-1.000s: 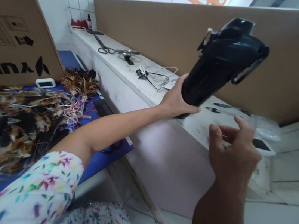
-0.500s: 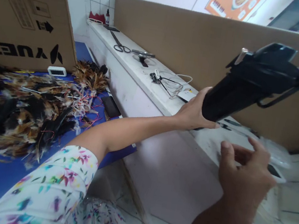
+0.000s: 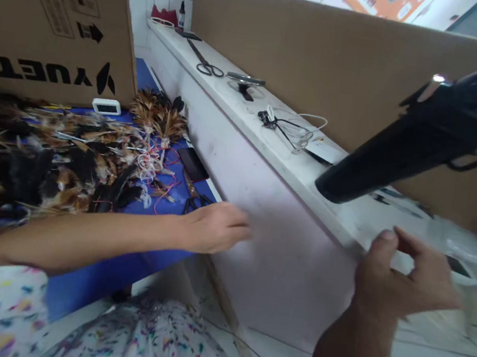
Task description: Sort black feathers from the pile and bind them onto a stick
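Observation:
My left hand is above the front corner of the blue table, its fingers drawn together and slightly blurred. Anything held inside it is hidden. In front of the white ledge, my right hand is raised with thumb and index finger close together. Whatever may be between those fingertips is too small to make out. A tall black bottle with a lid and side loop stands on the ledge beyond the right hand, and neither hand touches it. Black-handled scissors lie on the table just behind my left hand.
Brown and black feathers cover the blue table, with a feather bundle, red threads and a phone alongside. A cardboard box stands behind. The ledge carries long scissors, cables and plastic wrapping.
My left hand has moved from beside the black bottle's base down and left, over the table corner. My right thumb and index finger have come closer together. The view has shifted slightly.

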{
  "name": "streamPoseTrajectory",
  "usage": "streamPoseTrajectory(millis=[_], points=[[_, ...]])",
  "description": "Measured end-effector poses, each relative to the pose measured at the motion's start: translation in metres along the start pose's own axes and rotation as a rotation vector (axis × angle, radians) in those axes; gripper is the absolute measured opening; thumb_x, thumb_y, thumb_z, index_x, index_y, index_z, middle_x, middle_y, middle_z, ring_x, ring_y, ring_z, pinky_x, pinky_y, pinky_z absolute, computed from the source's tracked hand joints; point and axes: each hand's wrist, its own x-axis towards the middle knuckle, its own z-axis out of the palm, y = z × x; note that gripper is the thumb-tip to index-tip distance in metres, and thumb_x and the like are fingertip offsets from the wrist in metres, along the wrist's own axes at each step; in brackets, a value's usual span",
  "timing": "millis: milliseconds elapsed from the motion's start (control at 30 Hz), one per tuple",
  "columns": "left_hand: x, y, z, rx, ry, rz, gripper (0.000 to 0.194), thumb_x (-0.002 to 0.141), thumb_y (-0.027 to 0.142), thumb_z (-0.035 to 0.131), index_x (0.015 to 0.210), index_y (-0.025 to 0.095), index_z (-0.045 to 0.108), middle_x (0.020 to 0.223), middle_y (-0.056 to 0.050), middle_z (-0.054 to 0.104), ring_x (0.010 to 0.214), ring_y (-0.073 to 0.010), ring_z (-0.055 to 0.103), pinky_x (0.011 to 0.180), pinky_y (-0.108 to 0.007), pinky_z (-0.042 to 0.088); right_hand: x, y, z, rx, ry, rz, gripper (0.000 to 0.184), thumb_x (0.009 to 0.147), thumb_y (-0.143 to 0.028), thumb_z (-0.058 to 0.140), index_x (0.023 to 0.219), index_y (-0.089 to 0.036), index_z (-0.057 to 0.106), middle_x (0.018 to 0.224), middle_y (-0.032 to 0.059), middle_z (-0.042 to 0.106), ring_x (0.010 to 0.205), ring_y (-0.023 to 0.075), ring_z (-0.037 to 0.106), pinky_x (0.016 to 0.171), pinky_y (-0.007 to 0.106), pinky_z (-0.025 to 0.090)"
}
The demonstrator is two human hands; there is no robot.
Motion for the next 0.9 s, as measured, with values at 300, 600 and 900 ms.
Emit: streamPoseTrajectory(millis=[300,600,900], points=[[-0.164,0.053,-0.04,0.248,-0.209,-0.309,0.032,0.1,0.013,0.029,0.081,0.018,0.055,0.069,0.001,0.051,0.056,-0.0117,0.043,0.055,-0.026,0.033,-0.062,-0.162,0.02,0.601,-0.471,-0.092,0.01,0.086,-0.014,0.062,0.094,-0.02,0.063,0.073,0.0015,0.066,0.069,0.0148,0.062,0.07,0.027,0.049],[-0.227,0.091,-0.055,0.328,-0.279,-0.594,0.02,0.095,0.017,0.046,0.101,0.018,0.065,0.086,-0.003,0.066,0.079,-0.0144,0.061,0.073,-0.028,0.05,-0.119,-0.26,0.012,0.916,-0.947,-0.24,0.026,0.095,-0.027,0.054,0.115,-0.016,0.067,0.113,0.0122,0.069,0.115,0.0258,0.058,0.1,0.042,0.046],[-0.229,0.079,-0.066,0.205,-0.527,-0.796,0.055,0.097,0.043,0.047,0.15,0.029,0.042,0.158,-0.009,0.04,0.148,-0.0324,0.032,0.121,-0.059,0.023,-0.134,-0.277,0.0,0.794,-1.121,-0.335,0.055,0.099,-0.04,0.046,0.143,-0.008,0.05,0.152,0.0217,0.044,0.146,0.0322,0.034,0.119,0.052,0.03]])
